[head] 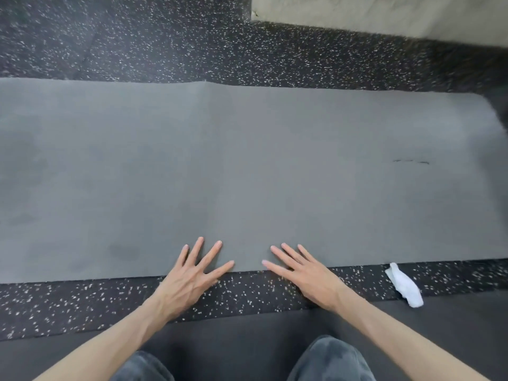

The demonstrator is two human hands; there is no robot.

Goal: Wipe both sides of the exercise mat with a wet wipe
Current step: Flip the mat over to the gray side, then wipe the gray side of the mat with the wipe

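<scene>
While both hands lie flat with fingers spread | left hand (192,276) and right hand (305,273) press the near edge of the exercise mat (247,166) | wet wipe (404,285) lies crumpled on the speckled floor (68,303), right of the right hand, untouched.

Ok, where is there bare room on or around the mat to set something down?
Most of the grey mat is bare, from both hands to its far edge. The speckled floor left of the left hand is free. Right of the right hand, the wet wipe takes the strip.
</scene>
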